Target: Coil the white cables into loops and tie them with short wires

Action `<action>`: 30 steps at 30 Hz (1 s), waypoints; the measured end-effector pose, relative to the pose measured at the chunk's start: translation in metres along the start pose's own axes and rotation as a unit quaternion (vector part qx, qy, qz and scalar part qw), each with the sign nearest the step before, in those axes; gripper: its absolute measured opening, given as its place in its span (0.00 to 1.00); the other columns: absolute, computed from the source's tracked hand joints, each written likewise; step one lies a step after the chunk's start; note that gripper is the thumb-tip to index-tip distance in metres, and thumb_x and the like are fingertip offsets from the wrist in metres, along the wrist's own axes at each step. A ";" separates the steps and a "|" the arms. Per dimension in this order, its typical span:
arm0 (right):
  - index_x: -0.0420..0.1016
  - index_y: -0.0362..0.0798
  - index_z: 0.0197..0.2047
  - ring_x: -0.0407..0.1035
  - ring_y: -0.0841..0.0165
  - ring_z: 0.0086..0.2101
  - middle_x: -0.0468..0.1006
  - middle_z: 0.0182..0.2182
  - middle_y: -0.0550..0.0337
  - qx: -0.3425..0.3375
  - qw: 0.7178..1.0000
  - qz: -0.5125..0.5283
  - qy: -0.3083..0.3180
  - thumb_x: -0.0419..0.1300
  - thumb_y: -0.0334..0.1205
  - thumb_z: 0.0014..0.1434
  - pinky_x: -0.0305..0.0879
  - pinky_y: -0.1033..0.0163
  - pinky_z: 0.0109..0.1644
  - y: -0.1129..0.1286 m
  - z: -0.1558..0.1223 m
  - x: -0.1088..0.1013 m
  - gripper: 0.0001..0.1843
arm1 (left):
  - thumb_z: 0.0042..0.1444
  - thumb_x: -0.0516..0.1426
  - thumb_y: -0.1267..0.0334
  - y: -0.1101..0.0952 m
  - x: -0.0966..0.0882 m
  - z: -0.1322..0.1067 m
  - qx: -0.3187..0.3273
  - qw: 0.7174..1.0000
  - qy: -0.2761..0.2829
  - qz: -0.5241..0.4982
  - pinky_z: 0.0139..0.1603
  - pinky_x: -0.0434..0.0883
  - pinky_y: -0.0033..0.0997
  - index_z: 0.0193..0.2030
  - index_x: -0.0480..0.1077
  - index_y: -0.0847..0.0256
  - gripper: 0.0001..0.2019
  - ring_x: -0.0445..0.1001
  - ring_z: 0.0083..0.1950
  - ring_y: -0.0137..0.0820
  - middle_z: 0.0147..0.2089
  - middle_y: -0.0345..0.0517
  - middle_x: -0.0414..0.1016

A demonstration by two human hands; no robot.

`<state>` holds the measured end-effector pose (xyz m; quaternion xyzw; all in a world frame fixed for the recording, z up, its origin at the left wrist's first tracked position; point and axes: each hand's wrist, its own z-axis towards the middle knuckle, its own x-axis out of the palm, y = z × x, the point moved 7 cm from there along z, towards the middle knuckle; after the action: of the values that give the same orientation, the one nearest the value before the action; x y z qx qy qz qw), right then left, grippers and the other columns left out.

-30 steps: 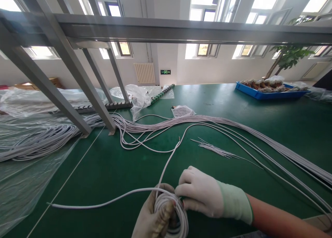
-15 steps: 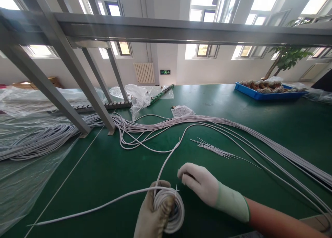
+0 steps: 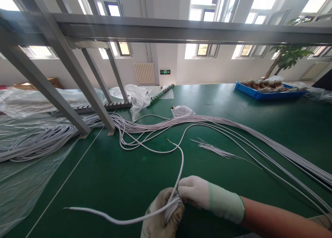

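Observation:
My left hand (image 3: 162,213), in a worn whitish glove, is wrapped round a small coil of white cable (image 3: 171,210). One loose cable end (image 3: 109,220) sticks out to the left over the table; another length rises from the coil and bends toward the cables behind. My right hand (image 3: 197,193), in a white glove with a pale green cuff, has its fingertips pinched together at the right upper edge of the coil. What lies between those fingertips is hidden. Beyond the hands lies a bunch of thin white ties (image 3: 215,148) on the table.
A long bundle of white cables (image 3: 202,119) crosses the green table (image 3: 116,182). Grey metal frame posts (image 3: 77,72) stand at the left beside clear plastic sheeting (image 3: 31,182). Farther back are a small plastic bag (image 3: 183,111) and a blue tray (image 3: 272,95) with bundled parts.
My right hand has moved down-left to the coil, and its fingers have closed at the edge. My left hand has turned the coil; the loose cable end has shifted right.

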<state>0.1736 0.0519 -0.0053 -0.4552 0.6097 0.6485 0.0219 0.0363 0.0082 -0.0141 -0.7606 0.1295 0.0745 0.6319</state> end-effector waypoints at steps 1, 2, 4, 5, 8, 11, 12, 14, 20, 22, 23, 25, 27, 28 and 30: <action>0.68 0.49 0.28 0.65 0.70 0.25 0.70 0.25 0.66 0.001 1.000 0.013 0.002 0.55 0.35 0.70 0.61 0.66 0.31 -0.001 0.000 0.000 0.16 | 0.54 0.63 0.36 0.004 -0.001 0.000 -0.018 1.000 -0.005 -0.023 0.44 0.71 0.41 0.43 0.78 0.50 0.22 0.79 0.40 0.45 0.39 0.46 0.82; 0.69 0.48 0.30 0.66 0.69 0.27 0.72 0.26 0.64 0.003 0.999 0.028 -0.017 0.53 0.37 0.72 0.63 0.66 0.32 -0.004 0.000 -0.004 0.16 | 0.52 0.64 0.34 0.009 -0.002 0.001 -0.048 0.997 -0.007 -0.058 0.43 0.72 0.40 0.43 0.76 0.51 0.24 0.79 0.39 0.45 0.37 0.45 0.81; 0.74 0.47 0.40 0.69 0.66 0.32 0.76 0.33 0.59 -0.034 0.995 0.020 -0.086 0.50 0.39 0.73 0.65 0.63 0.37 -0.003 -0.003 -0.016 0.13 | 0.46 0.67 0.32 0.017 -0.002 0.002 -0.112 0.982 0.000 -0.149 0.41 0.73 0.39 0.45 0.74 0.53 0.30 0.78 0.37 0.43 0.35 0.45 0.80; 0.75 0.47 0.47 0.69 0.64 0.35 0.77 0.37 0.57 -0.076 0.991 -0.004 -0.112 0.51 0.40 0.73 0.65 0.61 0.39 0.000 -0.006 -0.020 0.12 | 0.43 0.69 0.33 0.020 -0.001 0.003 -0.137 0.971 0.006 -0.194 0.40 0.73 0.38 0.46 0.74 0.54 0.32 0.77 0.37 0.42 0.34 0.44 0.80; 0.73 0.48 0.57 0.66 0.62 0.37 0.76 0.42 0.53 -0.218 0.963 -0.117 -0.107 0.53 0.42 0.72 0.61 0.58 0.42 0.014 -0.015 -0.018 0.15 | 0.39 0.73 0.36 0.022 0.002 0.004 -0.162 0.944 0.030 -0.286 0.39 0.71 0.35 0.46 0.73 0.57 0.35 0.74 0.35 0.36 0.33 0.41 0.77; 0.75 0.48 0.45 0.62 0.64 0.34 0.75 0.39 0.54 -0.276 0.936 -0.199 -0.089 0.49 0.42 0.75 0.55 0.57 0.38 0.023 -0.020 -0.011 0.14 | 0.38 0.75 0.38 0.023 0.005 0.003 -0.168 0.935 0.051 -0.307 0.40 0.71 0.35 0.47 0.72 0.58 0.36 0.74 0.36 0.36 0.33 0.42 0.77; 0.74 0.48 0.41 0.59 0.64 0.32 0.73 0.37 0.54 -0.279 0.932 -0.215 -0.086 0.48 0.42 0.74 0.54 0.57 0.38 0.026 -0.020 -0.009 0.15 | 0.37 0.75 0.38 0.024 0.007 0.003 -0.171 0.936 0.056 -0.301 0.40 0.71 0.36 0.47 0.72 0.58 0.36 0.74 0.36 0.36 0.33 0.42 0.77; 0.71 0.48 0.35 0.55 0.65 0.30 0.70 0.34 0.56 -0.223 0.952 -0.193 -0.082 0.49 0.41 0.72 0.52 0.56 0.37 0.026 -0.014 -0.006 0.14 | 0.39 0.73 0.36 0.023 0.007 0.001 -0.154 0.954 0.051 -0.252 0.40 0.72 0.38 0.46 0.73 0.57 0.35 0.75 0.36 0.39 0.34 0.44 0.78; 0.62 0.51 0.25 0.57 0.69 0.20 0.60 0.19 0.67 0.081 0.991 0.100 -0.046 0.51 0.43 0.67 0.57 0.63 0.26 -0.016 0.004 0.002 0.17 | 0.54 0.62 0.35 0.004 -0.003 -0.001 -0.007 1.000 -0.009 -0.011 0.41 0.71 0.41 0.45 0.78 0.51 0.24 0.78 0.40 0.45 0.41 0.47 0.81; 0.66 0.51 0.30 0.60 0.68 0.20 0.62 0.21 0.66 0.098 0.985 0.122 -0.078 0.45 0.43 0.70 0.61 0.64 0.26 -0.026 0.002 -0.007 0.17 | 0.51 0.64 0.34 0.012 -0.008 0.001 -0.049 0.995 -0.050 -0.072 0.43 0.72 0.42 0.45 0.76 0.53 0.26 0.79 0.40 0.45 0.39 0.46 0.81; 0.67 0.50 0.34 0.62 0.67 0.22 0.65 0.23 0.65 0.105 0.979 0.127 -0.120 0.42 0.42 0.72 0.64 0.63 0.27 -0.031 -0.003 -0.014 0.17 | 0.50 0.65 0.34 0.019 -0.011 0.003 -0.085 0.986 -0.069 -0.122 0.44 0.74 0.42 0.46 0.75 0.54 0.28 0.79 0.40 0.45 0.37 0.46 0.81; 0.69 0.50 0.42 0.68 0.65 0.28 0.70 0.29 0.60 0.059 0.964 0.102 -0.238 0.42 0.41 0.73 0.68 0.61 0.33 -0.029 -0.016 -0.027 0.15 | 0.48 0.70 0.37 0.034 -0.010 0.006 -0.148 0.955 -0.090 -0.241 0.40 0.76 0.39 0.48 0.74 0.57 0.30 0.79 0.37 0.42 0.35 0.45 0.81; 0.71 0.50 0.47 0.71 0.63 0.33 0.75 0.35 0.56 -0.079 0.942 0.004 -0.325 0.46 0.37 0.73 0.68 0.59 0.37 -0.004 -0.032 -0.023 0.12 | 0.45 0.74 0.46 0.043 -0.005 0.011 -0.166 0.916 -0.092 -0.352 0.32 0.74 0.31 0.50 0.73 0.58 0.30 0.76 0.31 0.33 0.31 0.39 0.79; 0.72 0.50 0.47 0.71 0.63 0.33 0.76 0.36 0.56 -0.156 0.924 -0.071 -0.342 0.48 0.34 0.72 0.67 0.59 0.36 0.013 -0.039 -0.012 0.11 | 0.45 0.75 0.49 0.046 -0.003 0.013 -0.161 0.903 -0.090 -0.388 0.30 0.73 0.28 0.51 0.74 0.57 0.29 0.75 0.28 0.30 0.30 0.37 0.78; 0.74 0.48 0.43 0.67 0.66 0.27 0.77 0.33 0.59 -0.254 0.879 -0.235 -0.328 0.52 0.30 0.71 0.60 0.59 0.30 0.041 -0.042 0.020 0.10 | 0.48 0.73 0.49 0.049 0.002 0.015 -0.144 0.896 -0.084 -0.412 0.32 0.76 0.31 0.50 0.76 0.53 0.25 0.77 0.30 0.33 0.31 0.39 0.80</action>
<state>0.1621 -0.0034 0.0205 -0.3360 0.2576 0.8690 0.2561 0.0246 0.0149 -0.0636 -0.8195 -0.2614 -0.1109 0.4978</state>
